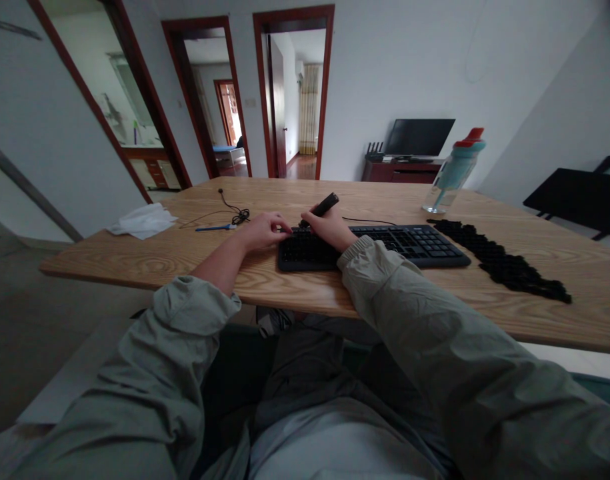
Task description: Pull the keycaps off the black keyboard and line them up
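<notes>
Here, the wooden table spans the view, the person seated at its near edge. A black keyboard lies flat on it, just ahead of the person, long side parallel to the near edge. Right of the keyboard, a strip of loose black keycaps runs toward the near right. A teal water bottle with a red cap stands behind the keycaps, well apart from the hands. A white cloth lies at the far left corner; a thin black cable and a blue pen lie between cloth and keyboard.

Right hand: rests over the left part of the keyboard, grip clamped on a dark stick-shaped tool, its upper end tilted up and away, lower end down at the keys.

Left hand: at the keyboard's left end, fingertips touching the far left corner; fingers curled, whether the grip is closed on anything cannot be told.
</notes>
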Demonstrator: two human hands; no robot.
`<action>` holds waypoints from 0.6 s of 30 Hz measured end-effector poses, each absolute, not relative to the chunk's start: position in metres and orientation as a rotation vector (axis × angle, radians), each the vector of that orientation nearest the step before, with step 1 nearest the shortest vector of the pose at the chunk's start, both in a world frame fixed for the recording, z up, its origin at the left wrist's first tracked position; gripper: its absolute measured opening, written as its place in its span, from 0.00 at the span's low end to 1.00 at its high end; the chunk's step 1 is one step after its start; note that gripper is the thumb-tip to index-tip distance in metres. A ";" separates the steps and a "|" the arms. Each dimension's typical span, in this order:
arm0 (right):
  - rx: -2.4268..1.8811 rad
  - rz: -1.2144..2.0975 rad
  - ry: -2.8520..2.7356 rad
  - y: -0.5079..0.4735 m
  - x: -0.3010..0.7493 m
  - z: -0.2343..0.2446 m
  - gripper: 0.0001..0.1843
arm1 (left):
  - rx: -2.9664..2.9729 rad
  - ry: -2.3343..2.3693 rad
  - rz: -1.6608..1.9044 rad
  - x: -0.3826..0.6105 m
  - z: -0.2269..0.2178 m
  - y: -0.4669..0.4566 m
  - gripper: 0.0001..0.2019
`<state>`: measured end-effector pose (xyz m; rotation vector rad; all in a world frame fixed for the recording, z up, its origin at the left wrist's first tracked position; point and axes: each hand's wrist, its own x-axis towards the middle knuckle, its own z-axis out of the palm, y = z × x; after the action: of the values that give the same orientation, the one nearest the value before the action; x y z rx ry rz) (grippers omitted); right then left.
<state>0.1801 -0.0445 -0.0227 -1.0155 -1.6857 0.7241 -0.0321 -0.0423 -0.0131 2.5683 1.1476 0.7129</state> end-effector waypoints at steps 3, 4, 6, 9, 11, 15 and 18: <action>-1.063 0.708 -1.715 -0.042 0.181 -0.022 0.08 | 2.564 1.160 0.709 -0.032 -0.013 -0.043 0.08; -1.075 0.706 -1.725 -0.042 0.181 -0.022 0.08 | 2.563 1.164 0.702 -0.032 -0.013 -0.044 0.08; -1.088 0.709 -1.737 -0.041 0.181 -0.022 0.08 | 2.572 1.163 0.681 -0.031 -0.013 -0.045 0.08; -1.089 0.739 -1.740 -0.040 0.182 -0.022 0.08 | 2.604 1.160 0.664 -0.030 -0.013 -0.045 0.09; -1.082 0.756 -1.744 -0.040 0.182 -0.022 0.09 | 2.625 1.158 0.664 -0.030 -0.014 -0.045 0.09; -1.023 0.689 -1.868 -0.046 0.182 -0.020 0.07 | 2.664 1.145 0.645 -0.031 -0.017 -0.042 0.08; -0.989 0.486 -1.990 -0.056 0.182 -0.019 0.07 | 2.682 1.126 0.669 -0.032 -0.020 -0.039 0.08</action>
<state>0.1819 -0.0556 -0.0185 -0.9894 -1.9901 0.4860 -0.0319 -0.0394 -0.0199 2.6821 1.1265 0.6690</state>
